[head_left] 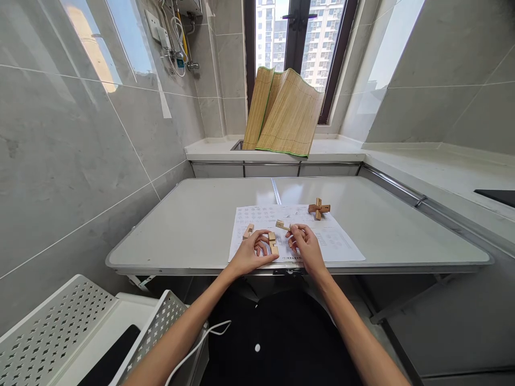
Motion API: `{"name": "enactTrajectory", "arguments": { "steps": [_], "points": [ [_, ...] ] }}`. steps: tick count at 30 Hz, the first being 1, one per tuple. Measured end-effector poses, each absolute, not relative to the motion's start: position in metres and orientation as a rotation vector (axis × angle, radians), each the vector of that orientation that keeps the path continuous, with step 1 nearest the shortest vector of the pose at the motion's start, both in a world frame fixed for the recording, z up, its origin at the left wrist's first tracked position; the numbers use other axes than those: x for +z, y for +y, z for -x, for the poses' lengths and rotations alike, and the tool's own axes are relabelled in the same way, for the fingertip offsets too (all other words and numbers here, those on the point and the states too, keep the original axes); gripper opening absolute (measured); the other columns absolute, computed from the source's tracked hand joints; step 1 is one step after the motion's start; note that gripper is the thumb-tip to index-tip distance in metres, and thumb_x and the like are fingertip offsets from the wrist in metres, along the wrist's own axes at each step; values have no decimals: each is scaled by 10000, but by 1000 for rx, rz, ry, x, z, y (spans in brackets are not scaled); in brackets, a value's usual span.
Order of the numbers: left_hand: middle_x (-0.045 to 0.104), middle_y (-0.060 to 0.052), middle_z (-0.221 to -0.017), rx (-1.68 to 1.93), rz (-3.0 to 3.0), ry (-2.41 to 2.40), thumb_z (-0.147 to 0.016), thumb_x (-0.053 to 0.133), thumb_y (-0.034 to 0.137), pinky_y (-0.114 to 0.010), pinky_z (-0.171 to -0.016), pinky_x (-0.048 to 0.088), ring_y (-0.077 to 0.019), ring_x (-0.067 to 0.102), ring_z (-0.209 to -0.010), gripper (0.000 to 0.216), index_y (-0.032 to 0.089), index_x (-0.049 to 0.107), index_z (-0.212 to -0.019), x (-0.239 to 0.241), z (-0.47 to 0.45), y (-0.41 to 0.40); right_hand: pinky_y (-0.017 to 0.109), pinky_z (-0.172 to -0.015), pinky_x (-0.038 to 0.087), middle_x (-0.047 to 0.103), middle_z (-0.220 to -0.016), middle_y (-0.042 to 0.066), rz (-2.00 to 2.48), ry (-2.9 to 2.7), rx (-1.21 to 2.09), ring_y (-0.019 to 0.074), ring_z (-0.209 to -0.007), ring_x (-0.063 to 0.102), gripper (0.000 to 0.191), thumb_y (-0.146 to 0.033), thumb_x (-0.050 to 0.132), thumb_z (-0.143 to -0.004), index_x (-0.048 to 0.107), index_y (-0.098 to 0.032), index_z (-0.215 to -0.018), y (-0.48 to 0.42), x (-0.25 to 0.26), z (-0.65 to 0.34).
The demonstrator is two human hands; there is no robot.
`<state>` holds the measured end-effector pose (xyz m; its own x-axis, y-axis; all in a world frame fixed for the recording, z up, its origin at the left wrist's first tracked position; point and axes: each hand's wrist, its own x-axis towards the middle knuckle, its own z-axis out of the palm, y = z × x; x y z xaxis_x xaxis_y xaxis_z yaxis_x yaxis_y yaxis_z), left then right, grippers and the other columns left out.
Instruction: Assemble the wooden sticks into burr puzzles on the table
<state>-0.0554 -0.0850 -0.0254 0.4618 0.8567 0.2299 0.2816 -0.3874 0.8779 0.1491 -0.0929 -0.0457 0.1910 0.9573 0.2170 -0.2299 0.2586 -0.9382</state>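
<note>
Between the thumb and fingers of my left hand [253,252] is a notched wooden puzzle piece [273,244], held upright near the table's front edge. My right hand [303,241] pinches the end of a second notched wooden piece [282,224], which points left and sits slightly above the sheet. The two held pieces are apart. A third pale wooden piece [248,231] lies just beyond my left hand. At the upper right of the printed paper sheet [338,241] stands an assembled wooden cross puzzle [318,208] in darker and lighter wood.
The white folding table [193,225] has a seam down its middle. A bamboo mat [289,112] leans by the window on the counter behind. At lower left is a white perforated rack [68,316], with a white cable [193,351] beside my left forearm.
</note>
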Motion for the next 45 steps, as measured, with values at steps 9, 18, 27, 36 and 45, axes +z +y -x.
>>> {"name": "enactTrajectory", "arguments": {
  "steps": [9, 18, 27, 36, 45],
  "points": [
    [686, -51, -995, 984, -2206, 1106, -713, 875, 400, -517, -1078, 435, -294, 615, -1113, 616, 236, 647, -1262, -25, 53, -87, 246, -469, 378, 681, -830, 15, 932, -1034, 1026, 115, -554, 515, 426, -611, 705, -860, 569, -222, -967, -94, -44, -149],
    [588, -106, -1102, 916, -2418, 1206, -748, 834, 509, -550, -1100, 410, -363, 519, -1225, 600, 219, 666, -1246, -33, 48, -86, 251, -462, 397, 682, -828, 14, 941, -1068, 1045, 122, -557, 529, 442, -640, 688, -862, 581, -229, -982, -95, -46, -150],
    [601, -117, -1128, 1089, -2356, 1604, -881, 638, 298, -447, -956, 483, -292, 588, -1054, 405, 172, 547, -1255, -25, 66, -76, 250, -449, 396, 682, -792, 10, 951, -1073, 1046, 125, -544, 535, 468, -663, 695, -846, 582, -227, -969, -94, -44, -149],
    [689, -96, -976, 946, -2219, 1578, -935, 595, 463, -378, -807, 477, -241, 602, -853, 285, 194, 687, -954, -17, 89, -52, 258, -459, 392, 687, -795, 8, 951, -1087, 1048, 130, -546, 532, 465, -673, 687, -845, 576, -236, -957, -94, -44, -149],
    [529, 1, -840, 878, -1264, 813, -863, 691, 626, -191, -462, 275, -39, 331, -527, 498, 156, 624, -1012, -3, 64, -75, 259, -455, 384, 676, -790, 12, 957, -1087, 1036, 132, -540, 526, 469, -671, 684, -850, 571, -232, -968, -94, -44, -148]
  ]
}}
